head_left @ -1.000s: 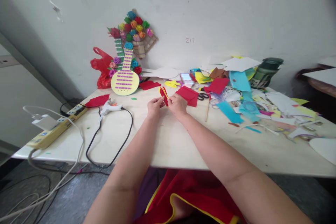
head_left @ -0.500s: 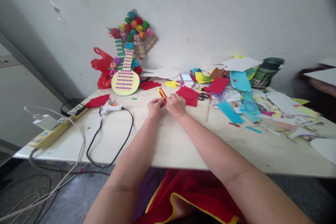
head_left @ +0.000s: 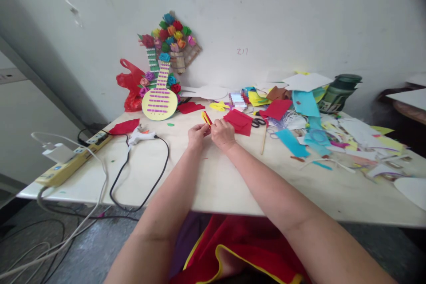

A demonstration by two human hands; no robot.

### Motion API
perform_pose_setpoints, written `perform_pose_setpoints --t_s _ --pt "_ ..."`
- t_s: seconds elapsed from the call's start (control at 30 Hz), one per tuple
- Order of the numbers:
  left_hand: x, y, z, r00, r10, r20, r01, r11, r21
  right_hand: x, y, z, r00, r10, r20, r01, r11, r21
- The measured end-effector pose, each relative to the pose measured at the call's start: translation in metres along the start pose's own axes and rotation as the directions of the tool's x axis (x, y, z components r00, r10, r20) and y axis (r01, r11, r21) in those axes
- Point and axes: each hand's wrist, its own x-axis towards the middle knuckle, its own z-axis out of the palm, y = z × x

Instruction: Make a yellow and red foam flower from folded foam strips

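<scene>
Nearest, a red cloth garment with yellow edging (head_left: 253, 239) is seen below the front edge of the off-white, flat-topped surface (head_left: 219, 186). Over the middle of this surface, a small, narrow, folded red-and-yellow piece of thin sheet material (head_left: 206, 118) is held between two bare hands, its upper end tilted to the left and away. Its lower part is pinched by the closed fingers of the left hand (head_left: 197, 135); at its right side it is gripped by the curled fingers of the right hand (head_left: 223, 133), by which part of it is hidden.

To the left, a long yellow power strip with sockets (head_left: 61, 173) is laid along the edge, with a white block-shaped plug (head_left: 59, 154) fitted to it. Between strip and hands, a white glue gun with a black cord (head_left: 141, 136) is laid on its side. To the right of the hands, a thin pale wooden stick (head_left: 263, 142) is placed near a pair of black-handled scissors (head_left: 258, 122), and flat red sheets (head_left: 240, 124) are spread just beyond the right hand. Farther back, a pale-yellow guitar-shaped craft with purple strips (head_left: 159, 104) is stood upright, and a dark green bottle (head_left: 342, 93) is set at the right near the wall.
</scene>
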Motion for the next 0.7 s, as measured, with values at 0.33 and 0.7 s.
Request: perform_pose_setpoints --t_s 0.33,0.7 --pt "-0.004 0.006 0.003 1.000 -0.015 0.006 0.015 1.000 -0.008 0.001 -0.004 -0.005 0.997 -0.027 0.066 0.026 1.000 0.008" --pt "0.001 0.002 -0.002 0.994 0.043 -0.096 -0.035 0.996 0.088 -0.002 -0.017 -0.004 0.999 -0.008 0.050 0.003 0.996 0.088"
